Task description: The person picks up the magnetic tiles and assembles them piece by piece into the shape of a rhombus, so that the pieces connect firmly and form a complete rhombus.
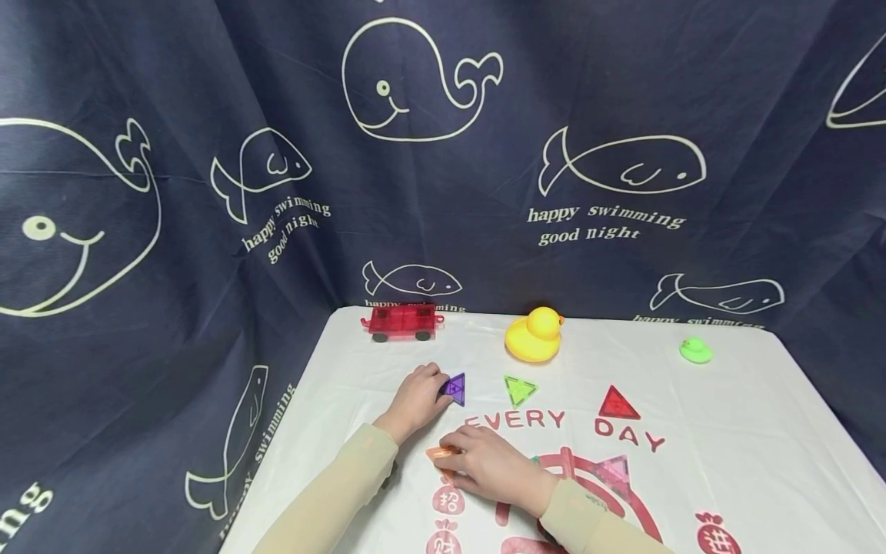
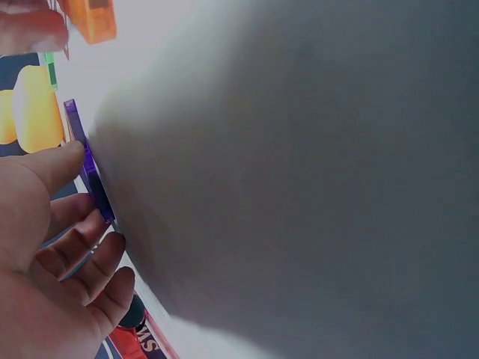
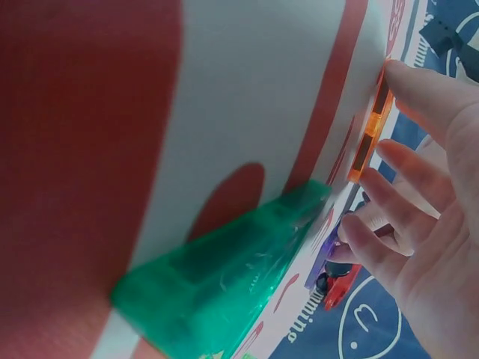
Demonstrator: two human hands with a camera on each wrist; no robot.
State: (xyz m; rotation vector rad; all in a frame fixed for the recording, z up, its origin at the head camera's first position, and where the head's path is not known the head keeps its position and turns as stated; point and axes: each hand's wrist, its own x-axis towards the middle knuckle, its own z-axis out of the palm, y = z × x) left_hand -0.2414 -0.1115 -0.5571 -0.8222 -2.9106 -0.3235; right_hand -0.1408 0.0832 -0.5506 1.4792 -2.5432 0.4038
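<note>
Evidently both hands are occupied with thin translucent tiles: a purple triangle (image 1: 454, 389) is at the front left of the yellow duck (image 1: 533, 338), and an orange triangle (image 1: 438, 453) is farther forward of the duck on that same side. The left hand (image 1: 415, 396) pinches the purple triangle between thumb and forefinger, its other fingers loosely bent and apart; the right hand (image 1: 494, 462) grips the orange triangle, thumb near one end and fingertips nearer the other, probably because so thin a piece offers little else to hold. Just in front of the duck lies a lime triangle (image 1: 519, 390), and to its front right a red triangle (image 1: 616, 405). Farther forward of the duck are a pink triangle (image 1: 614, 471) and a green triangle (image 3: 224, 273). A red wagon (image 1: 403, 322) stands left of the duck and a small green duck (image 1: 695, 351) well to its right, perhaps set back to leave room for the hands. Beneath the duck spreads a lightly creased white table cover (image 1: 734, 412) with red printing; behind it hangs a navy curtain (image 1: 471, 208) patterned with whales and fish.
</note>
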